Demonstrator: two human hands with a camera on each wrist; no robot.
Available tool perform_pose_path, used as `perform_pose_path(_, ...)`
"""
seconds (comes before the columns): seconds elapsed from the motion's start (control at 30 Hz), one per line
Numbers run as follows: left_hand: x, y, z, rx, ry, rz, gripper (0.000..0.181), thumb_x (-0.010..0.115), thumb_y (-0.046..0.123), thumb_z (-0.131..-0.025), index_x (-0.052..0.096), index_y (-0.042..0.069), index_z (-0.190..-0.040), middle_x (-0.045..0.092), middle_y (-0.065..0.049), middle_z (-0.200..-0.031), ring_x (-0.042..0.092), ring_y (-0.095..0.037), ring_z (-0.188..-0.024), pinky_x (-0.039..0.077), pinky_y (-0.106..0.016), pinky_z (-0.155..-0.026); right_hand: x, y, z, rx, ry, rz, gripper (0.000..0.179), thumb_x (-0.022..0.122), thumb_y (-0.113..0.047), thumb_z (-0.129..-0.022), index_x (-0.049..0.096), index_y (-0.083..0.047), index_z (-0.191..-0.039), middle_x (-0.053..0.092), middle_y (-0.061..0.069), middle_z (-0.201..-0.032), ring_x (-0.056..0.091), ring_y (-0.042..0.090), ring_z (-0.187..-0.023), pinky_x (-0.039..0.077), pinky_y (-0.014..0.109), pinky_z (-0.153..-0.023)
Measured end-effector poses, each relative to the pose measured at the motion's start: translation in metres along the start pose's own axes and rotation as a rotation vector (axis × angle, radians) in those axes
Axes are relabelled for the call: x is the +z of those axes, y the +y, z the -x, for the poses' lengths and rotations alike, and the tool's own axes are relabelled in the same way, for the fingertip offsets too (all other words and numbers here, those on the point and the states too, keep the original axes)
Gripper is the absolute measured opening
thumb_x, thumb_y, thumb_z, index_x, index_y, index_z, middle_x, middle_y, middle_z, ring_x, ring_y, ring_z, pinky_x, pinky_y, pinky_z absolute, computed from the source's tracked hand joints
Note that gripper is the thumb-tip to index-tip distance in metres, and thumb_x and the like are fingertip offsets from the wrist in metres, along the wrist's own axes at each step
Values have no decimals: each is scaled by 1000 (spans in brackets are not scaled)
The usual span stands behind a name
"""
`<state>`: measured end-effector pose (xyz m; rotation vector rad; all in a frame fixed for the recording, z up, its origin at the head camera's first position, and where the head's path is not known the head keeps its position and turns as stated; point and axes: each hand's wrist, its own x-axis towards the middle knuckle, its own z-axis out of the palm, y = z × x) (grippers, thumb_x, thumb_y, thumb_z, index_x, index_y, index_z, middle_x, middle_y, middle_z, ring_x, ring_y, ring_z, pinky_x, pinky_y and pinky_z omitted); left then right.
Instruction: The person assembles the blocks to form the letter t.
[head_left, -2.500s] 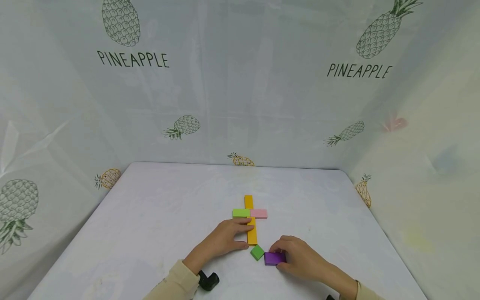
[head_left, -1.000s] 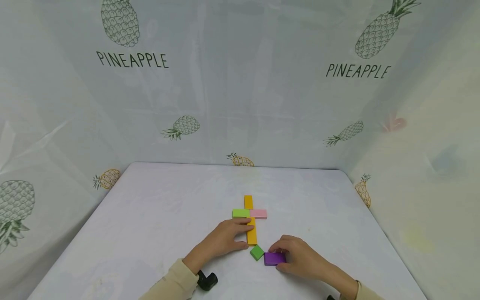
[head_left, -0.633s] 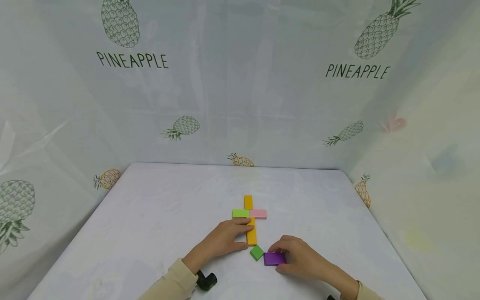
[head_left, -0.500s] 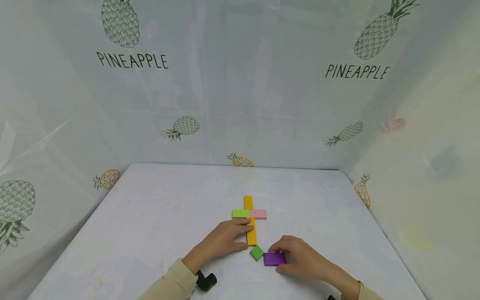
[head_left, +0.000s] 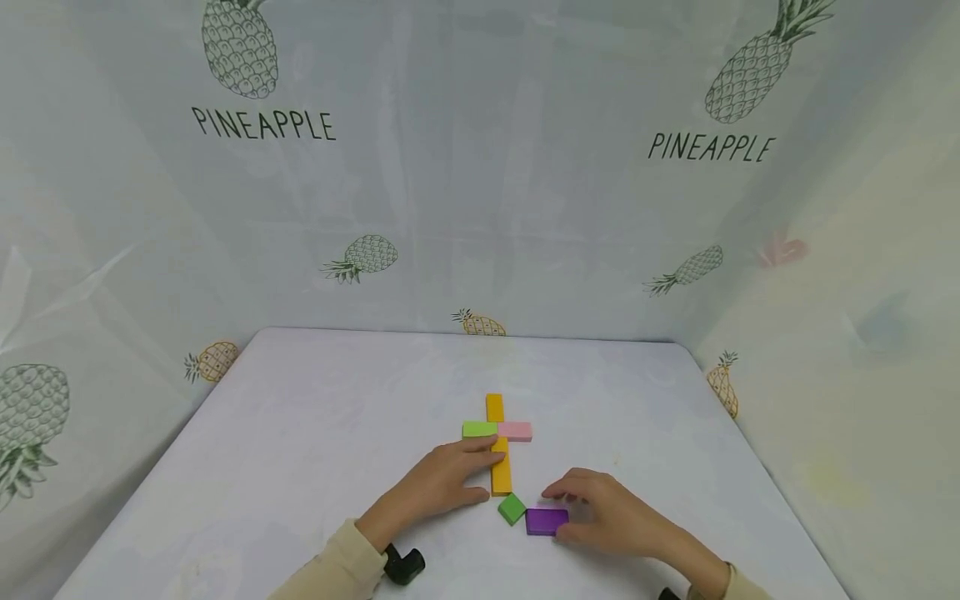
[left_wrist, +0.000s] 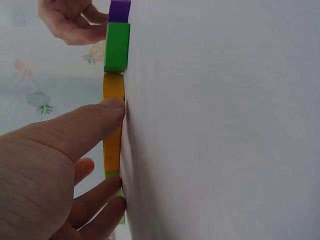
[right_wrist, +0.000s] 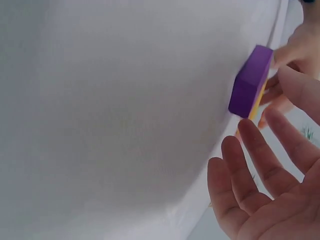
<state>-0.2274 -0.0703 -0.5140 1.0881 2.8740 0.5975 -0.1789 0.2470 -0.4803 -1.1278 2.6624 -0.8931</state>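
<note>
On the white table, a yellow block runs toward me from a light green block and a pink block, which lie end to end. My left hand rests along its left side; in the left wrist view the thumb touches the yellow block and the other fingertips reach the light green one. A green block sits turned cornerwise at the near end. Right of it lies a purple block. My right hand stands beside it, fingers spread and apart from it in the right wrist view.
A short yellow block continues the line beyond the light green and pink pair. Behind the table hangs a pale curtain printed with pineapples. A black wrist mount sits below the left wrist.
My right hand has let go of the purple block, its fingers spreading and drawing slightly away to the right. The left hand and the blocks keep their arrangement; the head view tilts slightly.
</note>
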Motion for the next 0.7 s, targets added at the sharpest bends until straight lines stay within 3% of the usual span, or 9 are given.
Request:
perform_pose_path(0.3,-15,-25,26,-69,45,-69,62,79,40,-97,57,31,-155,47,7,-164,51,-21,-147,49,-48,-115,-19,7,9,76,61,43,37,81,-28,-96,72,-17,-130,71,-8,-119,65,18,-106,60,40,-90)
perform_pose_path(0.53,-43,-40,52,-98,139,-103,63,82,38,-94,61,26,-152,50,2,-163,54,-27,-143,52,-52,-111,-36,14,24,107,155,99,38,81,-29,-96,71,-17,-131,72,-5,-123,69,24,-113,61,43,-93)
perform_pose_path(0.7,-62,-50,67,-112,211,-131,66,84,38,-93,60,25,-153,50,0,-163,55,-30,-143,54,-54,-108,-44,21,33,120,239,164,39,84,-30,-94,71,-23,-130,71,-9,-127,69,20,-118,60,45,-95)
